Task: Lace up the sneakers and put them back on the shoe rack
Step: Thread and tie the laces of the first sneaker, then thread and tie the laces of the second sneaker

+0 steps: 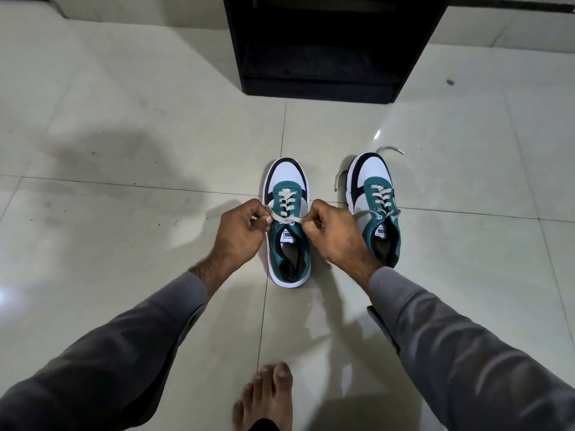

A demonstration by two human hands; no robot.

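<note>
A home, by the look of it, likely an entryway; pale glossy floor tiles (124, 135) with grout lines; a black shoe rack (333, 48) standing on them; a bare foot (267, 396) at the near edge.

We have only one view, from a wide-angle camera on the person's head. It looks forward and steeply down at the tiled floor (124, 150). It is near: both grey sleeves (124, 353) come in from the bottom corners and a bare foot (267, 396) shows at the bottom edge. The sneakers (287, 222) stand near the centre. The black shoe rack (326, 48) is further ahead, cut by the top edge. Straight lines bend toward the edges.
</note>
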